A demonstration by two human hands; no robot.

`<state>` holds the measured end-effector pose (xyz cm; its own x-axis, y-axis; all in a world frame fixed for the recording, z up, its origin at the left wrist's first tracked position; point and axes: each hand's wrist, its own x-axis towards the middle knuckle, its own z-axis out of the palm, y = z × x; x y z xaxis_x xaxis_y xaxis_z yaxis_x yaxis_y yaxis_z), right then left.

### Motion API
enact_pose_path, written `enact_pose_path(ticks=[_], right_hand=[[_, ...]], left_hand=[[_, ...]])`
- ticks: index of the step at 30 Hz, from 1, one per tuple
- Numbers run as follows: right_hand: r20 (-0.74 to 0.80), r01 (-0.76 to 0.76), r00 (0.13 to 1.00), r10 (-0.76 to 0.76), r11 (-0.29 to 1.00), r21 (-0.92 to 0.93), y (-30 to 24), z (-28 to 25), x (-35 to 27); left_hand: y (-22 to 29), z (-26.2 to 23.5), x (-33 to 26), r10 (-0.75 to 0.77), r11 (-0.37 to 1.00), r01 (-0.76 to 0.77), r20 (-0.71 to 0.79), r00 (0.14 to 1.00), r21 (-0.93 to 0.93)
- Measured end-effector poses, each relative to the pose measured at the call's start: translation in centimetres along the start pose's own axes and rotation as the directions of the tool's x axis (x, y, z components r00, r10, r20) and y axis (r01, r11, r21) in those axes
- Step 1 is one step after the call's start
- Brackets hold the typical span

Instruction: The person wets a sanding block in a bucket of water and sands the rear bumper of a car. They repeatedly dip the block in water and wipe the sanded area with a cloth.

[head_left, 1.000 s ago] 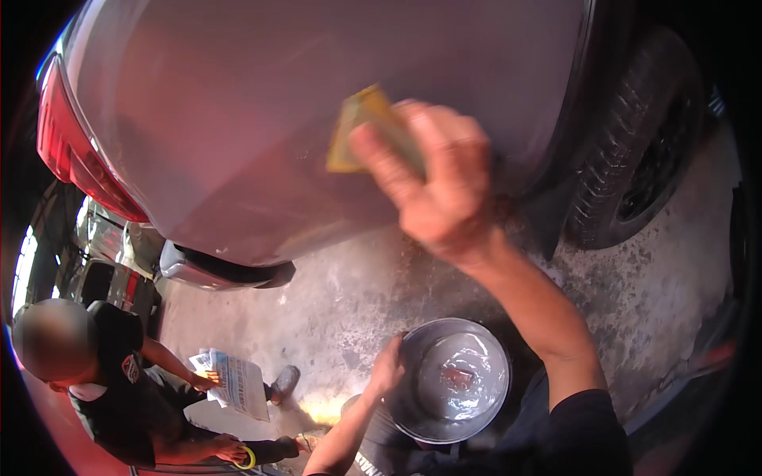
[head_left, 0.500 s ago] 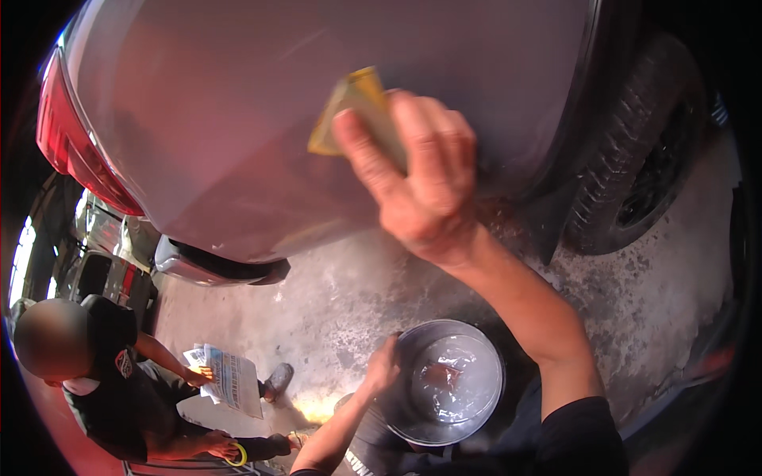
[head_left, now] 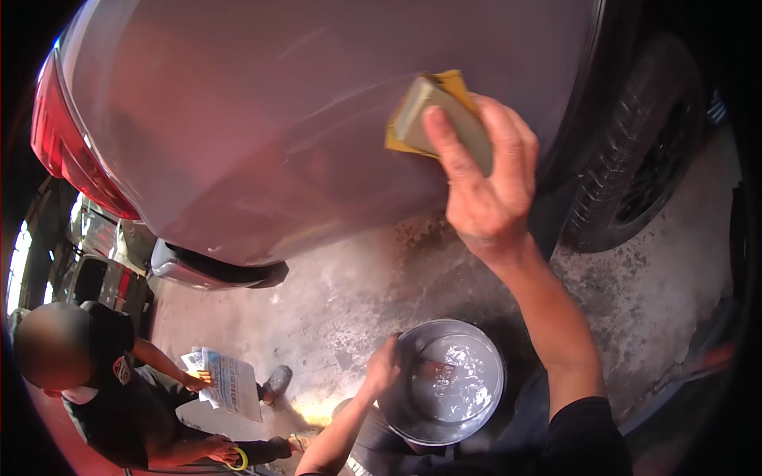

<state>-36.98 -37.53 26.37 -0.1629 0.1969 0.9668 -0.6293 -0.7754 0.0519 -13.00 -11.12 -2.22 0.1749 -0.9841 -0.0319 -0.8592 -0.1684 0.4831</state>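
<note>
— Where is your right hand (head_left: pixel 486 184) just now?

— You have it raised high, arm stretched up and away from your body, wrist bent back. Your fingers (head_left: pixel 449 147) are spread flat over a yellow sanding block (head_left: pixel 435 111) and clamped on it, pressing it against the car's body panel (head_left: pixel 302 103). The block sits under your fingertips, its upper edge poking out above and to the left of them.

— And your left hand (head_left: pixel 386 366)?

— Low down, well below the right one, forearm coming in from the bottom edge. It is closed over the rim of a metal bucket (head_left: pixel 444 381), thumb side hooked on the left edge. The bucket holds water and lies just to the right of that hand, nearly straight under your right forearm.

— What are you working on?

— A dull, pinkish-grey panel, curved, with faint scratch lines running across it left of your right hand. Further left it ends at a red tail light (head_left: pixel 67 151). To the right of your right hand stands a black tyre (head_left: pixel 635 159).

— And the room about you?

— Stained concrete floor (head_left: pixel 349 293) below your right hand. Far left of your left hand another person (head_left: pixel 103 389) crouches on the floor with a sheet of printed paper (head_left: pixel 230 382) in one hand and a yellow ring in the other.
</note>
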Motion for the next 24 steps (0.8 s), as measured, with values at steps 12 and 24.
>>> enact_pose_path(ticks=[12,24], right_hand=[[-0.051,0.006,0.999,-0.008,0.999,-0.051,0.7,0.6,0.9],[0.011,0.06,0.998,-0.062,0.988,0.14,-4.4,3.2,2.7]], left_hand=[[0.7,0.1,0.9,0.04,0.998,-0.038,-0.034,0.999,0.053],[1.1,0.1,0.6,0.031,0.999,-0.031,-0.001,1.0,0.043]])
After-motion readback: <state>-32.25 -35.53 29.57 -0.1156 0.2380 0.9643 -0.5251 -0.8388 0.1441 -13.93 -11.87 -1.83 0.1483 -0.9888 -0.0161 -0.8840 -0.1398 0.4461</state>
